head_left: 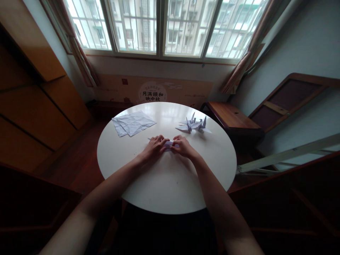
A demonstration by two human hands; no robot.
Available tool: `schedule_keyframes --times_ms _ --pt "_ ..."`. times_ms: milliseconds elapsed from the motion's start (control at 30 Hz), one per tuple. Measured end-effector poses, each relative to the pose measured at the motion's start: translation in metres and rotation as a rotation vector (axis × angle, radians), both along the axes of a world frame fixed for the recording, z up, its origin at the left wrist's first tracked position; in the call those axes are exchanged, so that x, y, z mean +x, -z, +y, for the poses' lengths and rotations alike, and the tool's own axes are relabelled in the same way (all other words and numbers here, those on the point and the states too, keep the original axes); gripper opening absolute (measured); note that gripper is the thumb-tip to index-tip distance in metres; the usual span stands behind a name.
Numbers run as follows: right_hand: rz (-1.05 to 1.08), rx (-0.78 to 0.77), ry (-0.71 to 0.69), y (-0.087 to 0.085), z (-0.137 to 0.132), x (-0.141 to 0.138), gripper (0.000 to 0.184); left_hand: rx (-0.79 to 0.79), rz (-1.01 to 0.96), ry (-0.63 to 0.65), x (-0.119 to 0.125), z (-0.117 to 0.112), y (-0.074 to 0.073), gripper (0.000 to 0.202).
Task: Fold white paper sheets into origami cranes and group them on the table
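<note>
Both my hands meet over a folded piece of paper point(168, 145) near the middle of the round white table. My left hand point(156, 146) grips its left part, with the fingers bent and a pale paper point showing beyond the knuckles. On the other side my right hand point(182, 146) pinches the paper between thumb and fingers. Much of the paper is hidden under the hands. Beyond my right hand stand several folded paper cranes point(193, 124), bunched together. Past my left hand lie creased flat paper sheets point(134, 123), overlapping each other.
The round white table point(164, 191) bears all the paper. A wooden side table point(233, 115) stands beyond its right edge, and a wooden cabinet point(60, 102) is at the left. A printed board point(111, 88) leans below the barred window point(159, 28).
</note>
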State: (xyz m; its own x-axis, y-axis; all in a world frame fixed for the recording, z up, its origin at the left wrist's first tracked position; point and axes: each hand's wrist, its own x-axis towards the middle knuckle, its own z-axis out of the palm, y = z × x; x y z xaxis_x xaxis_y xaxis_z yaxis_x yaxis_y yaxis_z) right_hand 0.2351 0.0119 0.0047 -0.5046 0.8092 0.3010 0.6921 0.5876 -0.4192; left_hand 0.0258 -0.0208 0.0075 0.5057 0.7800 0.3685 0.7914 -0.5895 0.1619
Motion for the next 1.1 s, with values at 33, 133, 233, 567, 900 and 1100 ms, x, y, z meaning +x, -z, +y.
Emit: schedule_keyframes --times_ms 33,133,233,567,900,1100 --pt "0.007 -0.004 -0.008 0.000 0.000 -0.001 0.008 0.034 -0.003 -0.012 0.001 0.000 0.001 0.042" --pt "0.071 0.005 -0.028 -0.002 -0.001 -0.003 0.033 0.070 -0.032 0.024 0.001 0.001 0.004 0.047" --pt "0.066 0.046 -0.007 -0.001 0.000 -0.002 0.036 -0.012 -0.039 0.142 -0.002 0.007 0.008 0.041" --pt "-0.053 -0.005 0.190 0.001 0.006 0.009 0.010 -0.124 -0.022 0.114 -0.010 0.009 0.004 0.040" --pt "0.137 0.161 0.347 -0.002 0.005 0.005 0.032 -0.088 -0.025 0.059 -0.022 0.013 0.004 0.039" --pt "0.191 0.115 0.282 0.004 0.008 0.003 0.022 -0.062 -0.085 0.047 -0.027 0.014 0.003 0.029"
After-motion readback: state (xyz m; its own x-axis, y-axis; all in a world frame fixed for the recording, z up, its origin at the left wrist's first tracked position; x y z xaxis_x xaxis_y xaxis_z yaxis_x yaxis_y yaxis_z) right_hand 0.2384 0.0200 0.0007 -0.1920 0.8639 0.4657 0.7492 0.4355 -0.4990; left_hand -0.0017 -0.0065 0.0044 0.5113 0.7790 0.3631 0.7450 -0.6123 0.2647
